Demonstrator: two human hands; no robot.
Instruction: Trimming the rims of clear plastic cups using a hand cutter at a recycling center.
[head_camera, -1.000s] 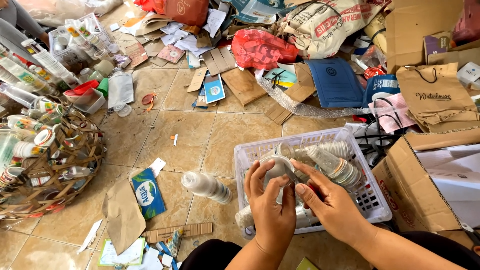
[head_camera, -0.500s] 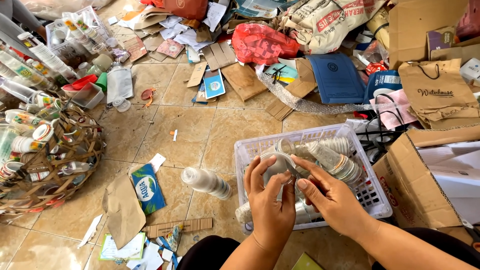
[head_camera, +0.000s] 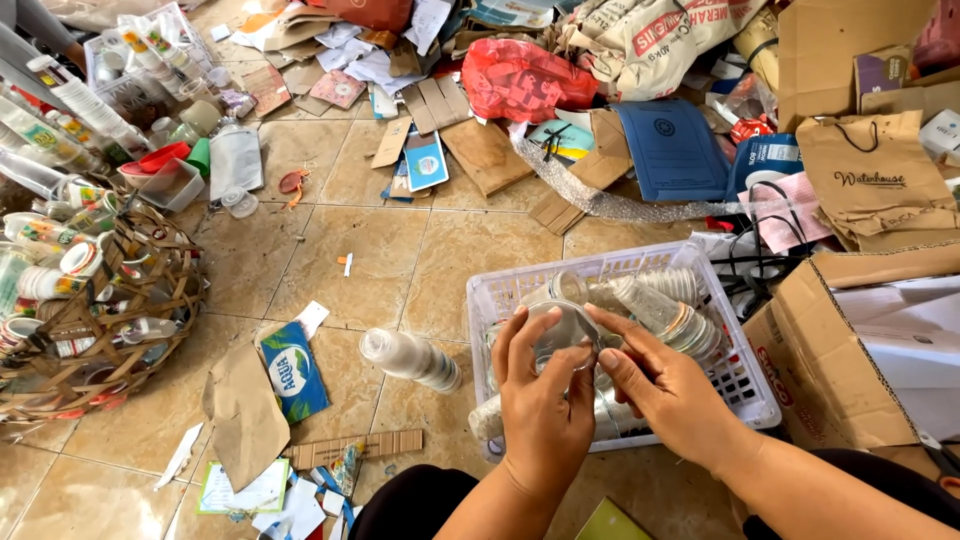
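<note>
**Caller:** Tan floor tiles (head_camera: 400, 260) everywhere, littered with paper and packaging, and right at the centre of it a clear plastic cup (head_camera: 562, 335) held over a white plastic basket (head_camera: 745, 385).

**Partner:** Who has it?

**Caller:** Both hands. The left hand (head_camera: 545, 415) is curled round the near side, fingers closed on the cup's wall. The right hand (head_camera: 670, 390) comes in from the other side, thumb and forefinger pinched on the rim. The cup sits between the two sets of fingertips, lying sideways with its mouth turned toward the right hand.

**Partner:** And in the basket?

**Caller:** Nested stacks of clear cups (head_camera: 665, 315) lying on their sides, at least three stacks; I cannot count the cups in them. One more stack of cups (head_camera: 410, 358) lies on the tiles just left of the basket.

**Partner:** Packaging further out?

**Caller:** One blue wrapper (head_camera: 292, 370) beside a torn brown paper scrap (head_camera: 243, 412), lower left. One woven basket (head_camera: 130, 330) at the left edge, full of cups and bottles. Up top, one red plastic bag (head_camera: 525, 80), one flat blue folder (head_camera: 672, 150) with a round emblem, and one brown paper carrier bag (head_camera: 875, 180) with black cord handles at the right. One open cardboard box (head_camera: 835, 360) stands just right of the white basket.
</note>
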